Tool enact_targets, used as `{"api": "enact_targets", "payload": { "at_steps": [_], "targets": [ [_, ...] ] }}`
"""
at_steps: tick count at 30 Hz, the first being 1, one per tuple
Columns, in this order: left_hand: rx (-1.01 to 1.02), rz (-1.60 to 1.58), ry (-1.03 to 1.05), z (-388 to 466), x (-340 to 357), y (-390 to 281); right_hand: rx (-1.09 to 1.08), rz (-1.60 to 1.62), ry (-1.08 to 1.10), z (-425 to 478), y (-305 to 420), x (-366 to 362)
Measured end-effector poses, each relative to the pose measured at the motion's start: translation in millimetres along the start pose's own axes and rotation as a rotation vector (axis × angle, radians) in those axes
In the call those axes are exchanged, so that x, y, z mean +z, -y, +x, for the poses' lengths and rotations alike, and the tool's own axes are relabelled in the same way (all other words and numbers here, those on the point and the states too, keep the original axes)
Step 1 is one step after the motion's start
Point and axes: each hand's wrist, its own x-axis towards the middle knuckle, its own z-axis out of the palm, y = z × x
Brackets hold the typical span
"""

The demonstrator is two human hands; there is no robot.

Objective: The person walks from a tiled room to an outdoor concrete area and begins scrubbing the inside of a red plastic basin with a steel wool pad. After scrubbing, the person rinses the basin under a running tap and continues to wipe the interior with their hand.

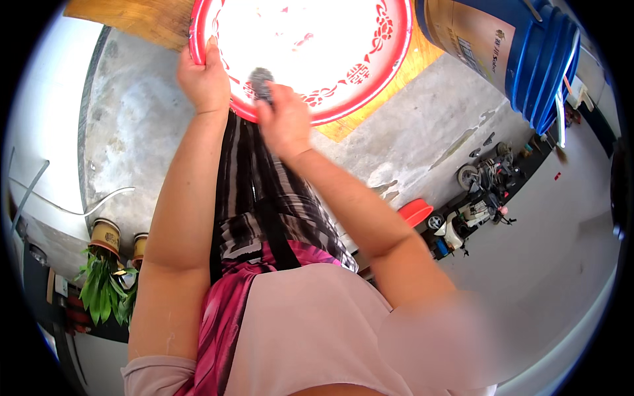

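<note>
A large round enamel tray, white with a red rim and red floral patterns, lies on a wooden table. Its middle is washed out by bright light. My left hand grips the rim at the left, with the thumb over the edge. In my right hand is a grey metal scouring pad, pressed against or just over the patterned border near the rim closest to me. Whether the pad touches the surface cannot be told.
Right of the tray stands a stack of blue plastic buckets. Potted plants are at the lower left, beside a pale hose. A red basin and parked motor scooters are on the right.
</note>
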Motion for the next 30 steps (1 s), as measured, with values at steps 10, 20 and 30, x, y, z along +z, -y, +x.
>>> {"api": "enact_targets", "payload": {
  "at_steps": [10,20,30],
  "targets": [
    [-0.005,0.032,-0.015,0,1,-7,-0.336,-0.474,-0.019,40,-103,-98],
    [-0.002,0.067,-0.017,0,3,-10,0.174,-0.669,0.741,119,-53,-92],
    [-0.081,0.068,-0.008,-2,-1,-13,0.244,-0.643,0.809,128,-47,-62]
  ]
}}
